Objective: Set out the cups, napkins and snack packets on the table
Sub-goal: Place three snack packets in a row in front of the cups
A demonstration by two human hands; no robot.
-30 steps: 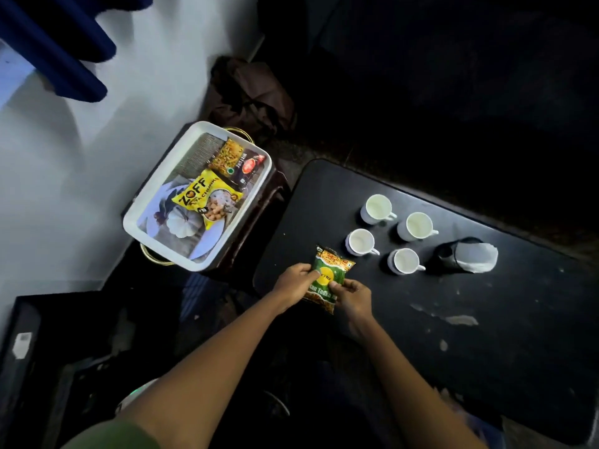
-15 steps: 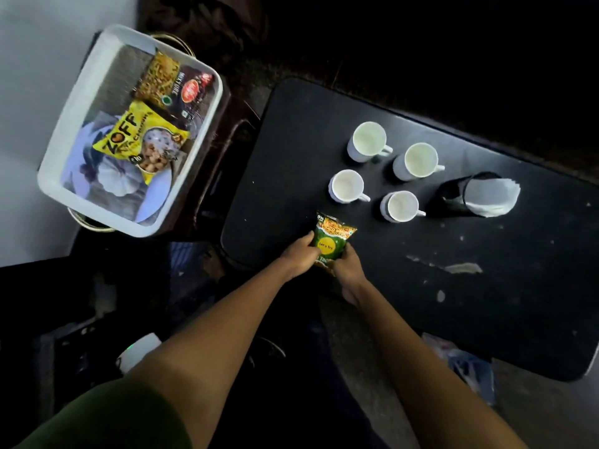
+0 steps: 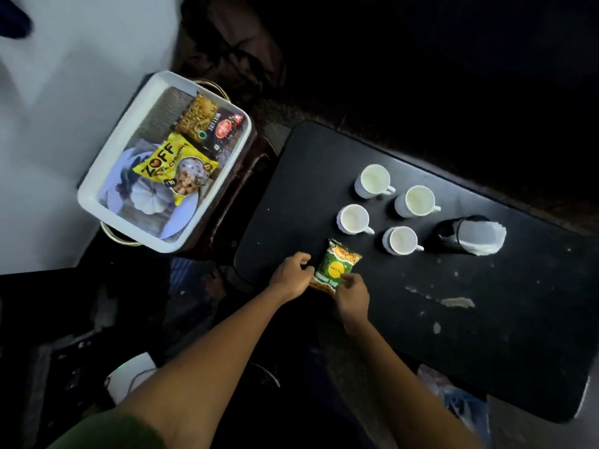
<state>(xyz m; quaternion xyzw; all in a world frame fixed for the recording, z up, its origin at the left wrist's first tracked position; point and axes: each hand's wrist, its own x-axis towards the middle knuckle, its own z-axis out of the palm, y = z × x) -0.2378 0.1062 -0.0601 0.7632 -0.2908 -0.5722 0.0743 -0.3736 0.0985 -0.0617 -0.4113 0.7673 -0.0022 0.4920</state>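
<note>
Black table [image 3: 486,351] bears a green snack packet [image 3: 337,268]; right hand [image 3: 351,294] pinches its lower edge, left hand [image 3: 291,275] loosely curled beside it, grasping nothing.

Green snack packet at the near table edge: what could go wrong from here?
The green snack packet lies by the near edge of the black table, and its lower end seems to overhang; once the right hand lets go it might tip off. The left hand hovers beside it. Two packets remain in the white tray, unplaced.
</note>
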